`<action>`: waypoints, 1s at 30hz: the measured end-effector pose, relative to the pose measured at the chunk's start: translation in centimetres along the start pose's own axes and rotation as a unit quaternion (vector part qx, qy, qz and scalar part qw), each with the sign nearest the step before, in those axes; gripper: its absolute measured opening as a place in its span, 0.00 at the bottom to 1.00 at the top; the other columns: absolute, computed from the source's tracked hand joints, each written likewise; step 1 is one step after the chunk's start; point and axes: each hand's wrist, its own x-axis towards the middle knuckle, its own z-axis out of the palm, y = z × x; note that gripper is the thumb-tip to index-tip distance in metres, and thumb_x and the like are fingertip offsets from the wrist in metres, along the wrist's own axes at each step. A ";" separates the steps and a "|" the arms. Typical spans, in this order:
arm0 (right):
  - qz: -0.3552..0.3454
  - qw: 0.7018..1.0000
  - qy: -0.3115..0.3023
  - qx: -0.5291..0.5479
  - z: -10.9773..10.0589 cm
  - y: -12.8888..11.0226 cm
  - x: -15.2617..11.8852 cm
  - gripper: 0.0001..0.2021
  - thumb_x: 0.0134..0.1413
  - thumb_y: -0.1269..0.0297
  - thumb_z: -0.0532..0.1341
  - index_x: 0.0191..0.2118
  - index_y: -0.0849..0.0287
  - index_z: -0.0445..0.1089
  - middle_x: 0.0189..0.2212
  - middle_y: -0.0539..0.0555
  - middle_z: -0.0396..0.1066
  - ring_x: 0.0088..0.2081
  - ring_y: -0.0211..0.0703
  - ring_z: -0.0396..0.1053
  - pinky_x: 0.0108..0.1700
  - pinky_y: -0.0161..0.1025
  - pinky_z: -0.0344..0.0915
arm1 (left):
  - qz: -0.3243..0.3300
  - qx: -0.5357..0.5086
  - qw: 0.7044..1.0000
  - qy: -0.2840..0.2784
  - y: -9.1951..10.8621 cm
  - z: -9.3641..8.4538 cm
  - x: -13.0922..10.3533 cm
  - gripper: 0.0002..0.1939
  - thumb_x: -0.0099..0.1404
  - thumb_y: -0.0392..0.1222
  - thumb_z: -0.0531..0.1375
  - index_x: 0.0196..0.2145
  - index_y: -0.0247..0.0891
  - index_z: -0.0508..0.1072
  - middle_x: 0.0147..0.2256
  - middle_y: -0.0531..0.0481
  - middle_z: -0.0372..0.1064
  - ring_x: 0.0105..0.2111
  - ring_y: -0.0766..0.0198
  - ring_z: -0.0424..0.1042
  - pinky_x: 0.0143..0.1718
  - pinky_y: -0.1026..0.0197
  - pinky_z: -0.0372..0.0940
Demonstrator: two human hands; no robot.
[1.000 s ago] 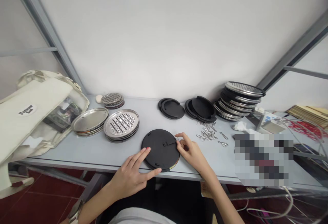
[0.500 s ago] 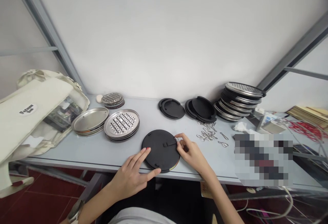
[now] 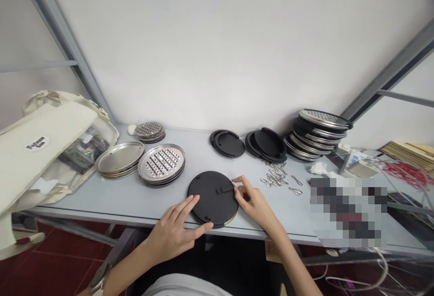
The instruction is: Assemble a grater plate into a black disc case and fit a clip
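A black round plastic cover (image 3: 210,201) lies flat near the table's front edge, with a slot and small tab on its face. A coloured strip shows along its lower right rim. My left hand (image 3: 176,232) rests on its left and lower edge, fingers stretched out and thumb apart. At the right edge, my right hand (image 3: 249,199) pinches a small metal clip (image 3: 234,184) against the cover; the fingers partly hide the clip. Several similar loose metal clips (image 3: 276,176) lie to the right.
Metal grater discs (image 3: 162,162) and plain metal discs (image 3: 120,157) are stacked on the left, beside a cream cloth bag (image 3: 50,138). More black covers (image 3: 230,144) lie at the back. A tall grater stack (image 3: 318,129) stands back right, near a blurred-out patch (image 3: 349,210).
My right fingertips have shifted very slightly at the cover's right edge, and the clip shows a bit differently. My left hand and the cover stay in place.
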 end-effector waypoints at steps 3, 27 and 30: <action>-0.001 1.000 0.002 0.000 0.0 0.0 0.0 0.11 0.62 0.60 0.48 0.46 0.58 0.59 0.18 0.41 0.50 0.21 0.36 0.52 0.26 0.33 0.53 | 0.000 0.000 1.000 0.001 0.0 -0.1 0.1 0.41 0.56 0.38 0.63 0.62 0.64 0.52 0.65 0.42 0.45 0.59 0.48 0.59 0.50 0.54 0.62; 0.002 1.000 -0.006 -0.015 0.0 0.0 0.0 0.11 0.63 0.60 0.47 0.47 0.56 0.60 0.18 0.41 0.53 0.20 0.36 0.54 0.27 0.33 0.53 | 0.013 0.030 0.999 0.008 -0.1 -0.1 0.2 0.38 0.58 0.42 0.63 0.62 0.64 0.53 0.65 0.47 0.48 0.58 0.51 0.61 0.51 0.56 0.60; 0.001 1.000 -0.007 -0.016 0.0 0.1 0.0 0.11 0.64 0.60 0.47 0.47 0.56 0.59 0.18 0.41 0.53 0.20 0.36 0.54 0.27 0.33 0.53 | 0.012 0.029 0.999 0.012 -0.1 -0.1 0.2 0.39 0.57 0.41 0.63 0.62 0.65 0.52 0.65 0.46 0.48 0.58 0.51 0.61 0.50 0.56 0.61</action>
